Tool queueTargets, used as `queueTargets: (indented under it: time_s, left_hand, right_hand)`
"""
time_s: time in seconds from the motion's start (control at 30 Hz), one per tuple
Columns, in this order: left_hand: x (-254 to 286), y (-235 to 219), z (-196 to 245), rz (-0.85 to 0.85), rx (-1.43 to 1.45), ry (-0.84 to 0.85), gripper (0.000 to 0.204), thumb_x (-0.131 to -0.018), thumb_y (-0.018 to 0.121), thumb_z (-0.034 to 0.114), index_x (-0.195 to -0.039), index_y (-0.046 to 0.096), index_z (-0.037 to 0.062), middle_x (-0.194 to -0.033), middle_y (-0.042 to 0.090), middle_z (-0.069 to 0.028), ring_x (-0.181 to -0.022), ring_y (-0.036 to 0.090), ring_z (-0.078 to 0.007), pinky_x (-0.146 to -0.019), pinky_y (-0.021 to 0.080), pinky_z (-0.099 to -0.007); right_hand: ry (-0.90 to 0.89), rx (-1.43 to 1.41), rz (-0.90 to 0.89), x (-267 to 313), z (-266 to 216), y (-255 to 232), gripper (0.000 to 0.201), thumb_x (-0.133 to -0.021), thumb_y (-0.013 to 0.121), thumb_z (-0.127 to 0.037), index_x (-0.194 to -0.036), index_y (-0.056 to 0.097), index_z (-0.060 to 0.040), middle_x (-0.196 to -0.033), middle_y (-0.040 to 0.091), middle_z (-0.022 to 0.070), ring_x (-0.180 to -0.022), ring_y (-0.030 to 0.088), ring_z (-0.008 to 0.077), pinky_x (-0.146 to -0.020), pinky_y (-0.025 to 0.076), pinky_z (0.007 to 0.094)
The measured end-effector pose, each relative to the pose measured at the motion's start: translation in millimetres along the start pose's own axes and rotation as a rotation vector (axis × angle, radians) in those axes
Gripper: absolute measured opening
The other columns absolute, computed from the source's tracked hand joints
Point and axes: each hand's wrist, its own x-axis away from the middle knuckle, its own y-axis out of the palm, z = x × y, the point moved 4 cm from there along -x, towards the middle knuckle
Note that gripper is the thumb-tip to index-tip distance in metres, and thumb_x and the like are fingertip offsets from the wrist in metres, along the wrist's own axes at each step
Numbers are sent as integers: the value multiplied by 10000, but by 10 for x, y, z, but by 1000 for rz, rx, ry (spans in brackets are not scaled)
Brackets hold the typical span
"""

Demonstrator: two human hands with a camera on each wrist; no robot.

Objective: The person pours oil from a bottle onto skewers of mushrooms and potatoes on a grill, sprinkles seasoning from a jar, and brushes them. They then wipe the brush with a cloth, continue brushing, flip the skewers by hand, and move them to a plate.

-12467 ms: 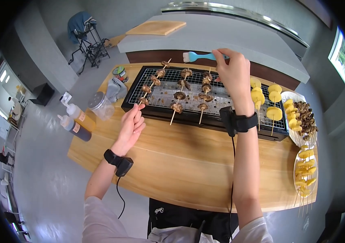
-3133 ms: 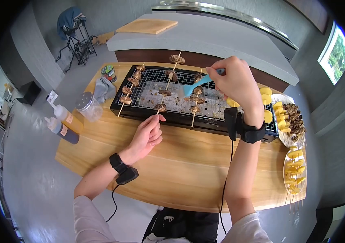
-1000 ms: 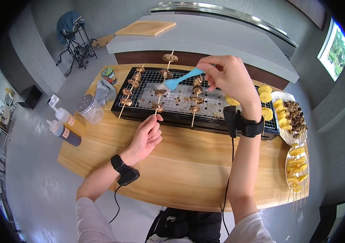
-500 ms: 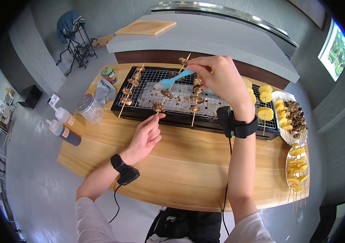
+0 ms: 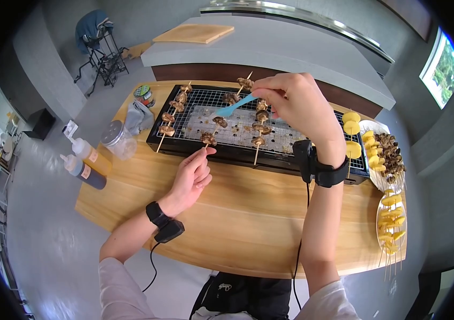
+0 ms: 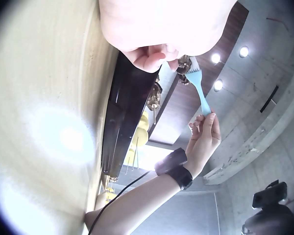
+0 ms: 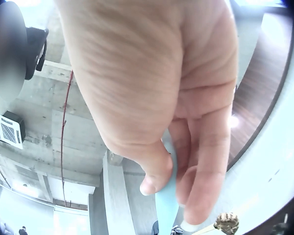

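Note:
My left hand [image 5: 192, 173] pinches the near end of a mushroom skewer [image 5: 219, 122] at the front of a black grill [image 5: 280, 164]. The skewer slants up to the right across the mesh. My right hand [image 5: 301, 104] grips a light blue basting brush [image 5: 235, 106] from above, its bristles at that skewer between two mushrooms. In the left wrist view the brush head [image 6: 194, 77] shows right by dark mushrooms. The right wrist view shows the brush handle [image 7: 166, 210] between thumb and fingers. Other mushroom skewers lie to the left [image 5: 178, 105] and right [image 5: 261, 128].
Yellow slices on skewers [image 5: 353, 149] lie at the grill's right end. Beside it are plates of mushroom skewers [image 5: 389, 154] and yellow skewers [image 5: 391, 221]. To the left stand two squeeze bottles [image 5: 92, 156], a jar [image 5: 117, 141], a grey cloth or bag [image 5: 139, 117] and a tin [image 5: 143, 95].
Since the oldest frame my left hand has moved from the leftmost skewer to the middle one. The brush has come down from above the grill. In the last second the skewer's far end swung right.

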Motion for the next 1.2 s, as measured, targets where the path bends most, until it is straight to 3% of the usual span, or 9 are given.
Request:
queueTargets:
  time_s: [0.2, 0.4, 0.67, 0.87, 0.93, 1.07, 1.13, 1.2]
  left_hand:
    - [-7, -8, -2, -2, 19, 10, 242, -1033, 466, 273, -1037, 561, 51, -512, 244, 72, -424, 204, -34, -404, 199, -206]
    - [-24, -37, -16, -11, 37, 10, 259, -1032, 465, 297, -1025, 557, 55, -513, 241, 77, -426, 202, -31, -410, 200, -207]
    - [-21, -25, 4, -2, 22, 14, 272, -1030, 471, 314, -1024, 551, 54, -518, 239, 80, -431, 200, -29, -416, 196, -209]
    - [-37, -42, -7, -32, 39, 5, 238, -1032, 465, 294, -1014, 562, 78, -509, 240, 72, -417, 207, -33, -400, 200, -199]
    - [-37, -37, -6, -38, 52, 9, 243, -1035, 453, 304, -1006, 561, 89, -502, 245, 71, -415, 211, -37, -399, 199, -199]
    - [-15, -22, -21, -34, 98, 4, 267, -1039, 429, 339, -951, 540, 112, -494, 241, 71, -416, 212, -40, -398, 197, -201]
    - [-23, -23, -20, -99, 75, 31, 322, -1048, 386, 376, -895, 518, 125, -492, 242, 78, -419, 221, -38, -410, 215, -204]
    - [-24, -15, -13, -86, 66, 24, 332, -1049, 376, 382, -880, 507, 128, -490, 239, 78, -419, 222, -39, -411, 216, -203]
  right_hand:
    - [4, 4, -47, 18, 11, -34, 152, -857, 652, -63, -962, 722, 21, -751, 686, 124, -534, 616, 135, -539, 506, 266]
    - [183, 18, -131, 74, 77, -144, 140, -864, 654, -61, -955, 726, 18, -756, 690, 98, -538, 615, 124, -534, 509, 252]
    - [62, -17, -95, 20, -26, -22, 148, -854, 670, -79, -950, 727, 18, -752, 701, 112, -526, 620, 129, -526, 508, 257]
    - [-173, -28, -63, -30, -21, 244, 123, -833, 698, -94, -916, 738, -13, -761, 693, 153, -515, 633, 203, -541, 505, 285]
    - [-40, -35, -162, -14, -33, 254, 132, -831, 702, -95, -923, 734, -5, -759, 694, 154, -508, 637, 198, -536, 503, 288]
    - [-32, -72, -193, -4, -41, 173, 139, -837, 699, -95, -922, 730, 11, -765, 703, 149, -516, 650, 183, -526, 505, 282]
    - [119, -108, -251, 9, -20, 137, 148, -823, 668, -90, -927, 731, -6, -705, 666, 176, -559, 646, 252, -558, 507, 321]
    - [122, -119, -253, 20, 17, 129, 149, -828, 665, -92, -926, 729, 1, -684, 660, 172, -532, 638, 220, -532, 500, 311]
